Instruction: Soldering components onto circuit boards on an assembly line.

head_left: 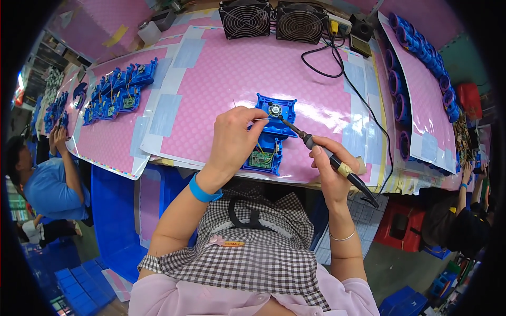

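Observation:
My left hand [232, 138], a blue band at its wrist, pinches a thin solder wire [261, 119] between thumb and fingertips. A soldering iron [309, 140] is gripped like a pen in my right hand [332, 167]. Its tip meets the edge of a small round speaker [275, 110], close to the wire's end. The speaker sits inside an open blue plastic housing half [288, 128] on the pink table. Nearer to me lies a second blue half with a green circuit board [261, 159], partly behind my left hand. Thin wires run from the board.
Two black fans [245, 21] stand at the table's back. The iron's black cord [363, 100] loops down the right side. More blue housings [118, 92] with boards lie to the left; blue ring-shaped parts [400, 102] fill a rack at right. Other people work at both sides.

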The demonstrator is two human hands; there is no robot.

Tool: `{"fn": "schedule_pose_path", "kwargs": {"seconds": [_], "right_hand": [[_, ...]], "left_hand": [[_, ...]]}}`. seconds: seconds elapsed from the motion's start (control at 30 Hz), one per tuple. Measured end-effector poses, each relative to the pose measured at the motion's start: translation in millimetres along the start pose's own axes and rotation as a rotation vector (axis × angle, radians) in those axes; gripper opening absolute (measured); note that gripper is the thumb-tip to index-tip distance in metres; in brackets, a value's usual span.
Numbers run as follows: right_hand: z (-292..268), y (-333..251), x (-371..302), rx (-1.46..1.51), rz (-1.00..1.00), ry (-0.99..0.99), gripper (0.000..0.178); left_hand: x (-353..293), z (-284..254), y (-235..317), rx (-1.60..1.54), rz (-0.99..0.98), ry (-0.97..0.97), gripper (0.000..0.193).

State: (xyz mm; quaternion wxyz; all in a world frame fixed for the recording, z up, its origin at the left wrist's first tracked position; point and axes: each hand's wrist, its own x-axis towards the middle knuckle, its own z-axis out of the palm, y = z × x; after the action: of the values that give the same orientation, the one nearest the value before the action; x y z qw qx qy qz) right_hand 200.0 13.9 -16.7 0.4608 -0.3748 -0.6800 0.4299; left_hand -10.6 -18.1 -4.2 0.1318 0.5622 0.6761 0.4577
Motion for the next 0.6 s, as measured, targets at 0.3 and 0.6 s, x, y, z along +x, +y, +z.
{"fn": "schedule_pose_path", "kwargs": {"seconds": [0.3, 0.6], "right_hand": [[3.7, 2.6, 1.6, -0.017, -0.022, -0.019, 0.019], [8.9, 1.3, 5.2, 0.001, -0.003, -0.035, 0.020]], "left_hand": [[1.0, 4.9, -7.7, 0.112, 0.053, -0.057, 0.012], [0.7, 5.0, -5.9, 0.109, 0.038, -0.071, 0.013]]}}
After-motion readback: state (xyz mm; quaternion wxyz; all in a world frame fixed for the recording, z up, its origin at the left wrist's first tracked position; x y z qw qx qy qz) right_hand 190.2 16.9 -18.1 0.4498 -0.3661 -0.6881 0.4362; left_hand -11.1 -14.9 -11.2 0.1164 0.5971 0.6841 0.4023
